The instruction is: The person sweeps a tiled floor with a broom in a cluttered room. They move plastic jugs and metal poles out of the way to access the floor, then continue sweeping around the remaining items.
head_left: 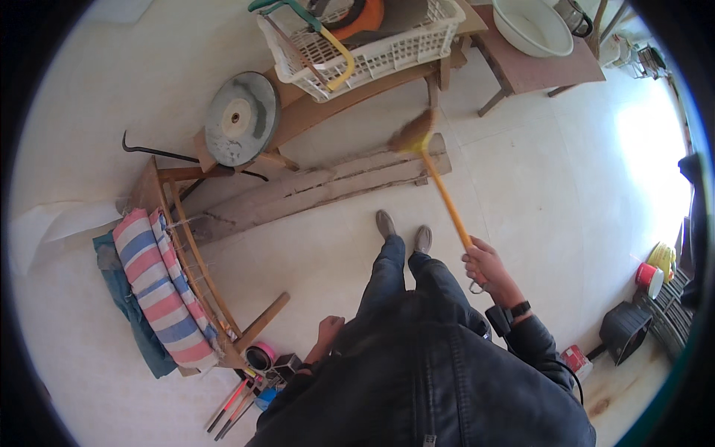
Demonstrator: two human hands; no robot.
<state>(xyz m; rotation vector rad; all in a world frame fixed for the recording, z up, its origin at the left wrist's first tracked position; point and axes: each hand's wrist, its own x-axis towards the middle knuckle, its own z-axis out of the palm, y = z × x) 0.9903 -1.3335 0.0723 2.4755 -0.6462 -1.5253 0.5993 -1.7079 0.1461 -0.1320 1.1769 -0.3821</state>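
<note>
My right hand (488, 262) is wrapped round the orange handle of a small broom (447, 197), near the end with a metal ring. The broom reaches away from me, and its brown bristle head, blurred a little by motion, is over the right end of a long wooden plank (328, 185) low by the floor. My left hand (328, 329) hangs beside my left leg with its fingers curled in and nothing seen in them. It is nearest to a wooden frame (261, 320) draped with striped cloth (160, 279).
A white plastic basket (387, 59) with a hacksaw (331, 45) stands on a bench at the back. Left of it are a grey disc (240, 119) and a black crowbar (160, 153). A white basin (532, 33) sits on a low table; a black dustpan (625, 331) lies at the right.
</note>
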